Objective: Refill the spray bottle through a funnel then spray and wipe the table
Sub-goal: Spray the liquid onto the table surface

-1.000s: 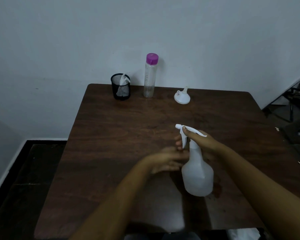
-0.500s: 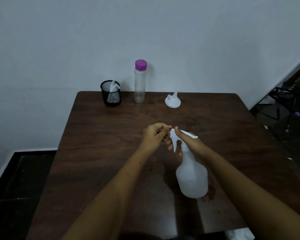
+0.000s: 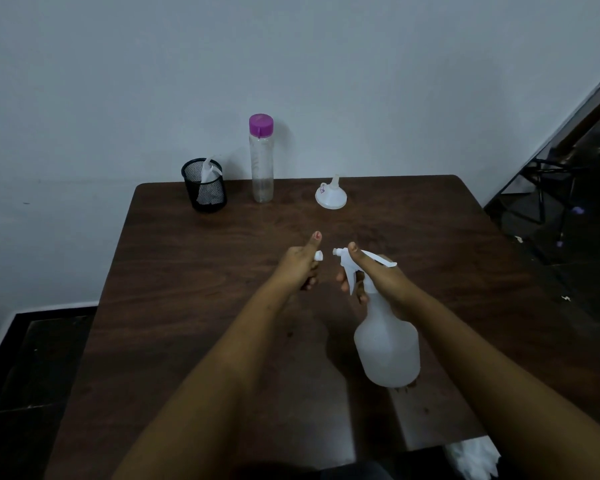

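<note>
A white translucent spray bottle (image 3: 387,344) stands upright on the dark wooden table (image 3: 194,278). My right hand (image 3: 381,275) grips its neck and trigger head, thumb on top near the nozzle. My left hand (image 3: 300,263) is just left of the nozzle, holding a small white nozzle cap (image 3: 318,255) a short gap away from the nozzle tip. A white funnel (image 3: 330,195) lies mouth-down at the back of the table. A clear water bottle (image 3: 261,161) with a purple lid stands at the back.
A black mesh cup (image 3: 205,185) holding white items stands at the back left corner. A white cloth (image 3: 473,457) shows just past the table's near right edge. Dark floor lies on both sides; a black stand (image 3: 548,188) is at right.
My left hand rose from the tabletop to the nozzle, pinched the small cap, and has now drawn it leftward off the nozzle. The bottle stays in my right hand.
</note>
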{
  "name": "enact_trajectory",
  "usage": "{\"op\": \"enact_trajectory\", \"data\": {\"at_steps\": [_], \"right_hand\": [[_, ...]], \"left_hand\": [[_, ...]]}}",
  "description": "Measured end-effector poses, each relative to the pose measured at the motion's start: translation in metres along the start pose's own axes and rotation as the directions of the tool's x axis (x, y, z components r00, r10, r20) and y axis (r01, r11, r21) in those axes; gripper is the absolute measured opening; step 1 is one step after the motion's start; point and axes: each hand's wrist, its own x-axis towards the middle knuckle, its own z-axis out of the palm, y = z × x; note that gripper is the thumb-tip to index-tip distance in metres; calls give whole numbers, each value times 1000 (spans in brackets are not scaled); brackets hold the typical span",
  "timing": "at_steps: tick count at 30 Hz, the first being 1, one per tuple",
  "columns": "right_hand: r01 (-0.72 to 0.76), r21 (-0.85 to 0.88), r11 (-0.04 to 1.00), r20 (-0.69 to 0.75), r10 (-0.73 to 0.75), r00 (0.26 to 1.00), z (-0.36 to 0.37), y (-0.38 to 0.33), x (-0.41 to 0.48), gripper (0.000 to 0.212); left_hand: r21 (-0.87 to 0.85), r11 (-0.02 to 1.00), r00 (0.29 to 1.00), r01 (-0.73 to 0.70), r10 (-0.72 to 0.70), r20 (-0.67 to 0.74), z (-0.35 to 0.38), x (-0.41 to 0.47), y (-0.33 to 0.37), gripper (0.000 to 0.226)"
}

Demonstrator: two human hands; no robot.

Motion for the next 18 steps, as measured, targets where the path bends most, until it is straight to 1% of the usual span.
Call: {"op": "enact_trajectory", "data": {"at_steps": [3, 6, 9, 11, 13, 17, 18], "right_hand": [[-3, -12, 1000, 6, 3, 1000, 3, -2, -3, 37], [0, -6, 1000, -5, 0, 1000, 6, -5, -5, 43], [-7, -2, 1000, -23, 7, 1000, 8, -10, -8, 34], [-22, -7, 1000, -28, 22, 999, 8, -13, -9, 31], [-31, -33, 999, -26, 30, 999, 7, -12, -8, 36], [-5, -74, 997, 21, 6, 1000, 1, -9, -1, 51], [-1, -78, 997, 16, 2, 1000, 0, -8, 1, 49]], "left_hand": [[31, 999, 999, -31, 32, -28, 8, 0, -2, 57], [102, 992, 996, -77, 82, -45, 12, 3, -1, 58], [100, 990, 993, -103, 108, -53, 14, 3, -2, 57], [118, 985, 990, -126, 131, -42, 13, 5, -3, 64], [173, 972, 985, -160, 168, -28, 12, 6, -4, 68], [201, 947, 967, -249, 254, 2, 15, 4, 3, 61], [206, 942, 962, -267, 272, 3, 16, 4, 5, 59]]}}
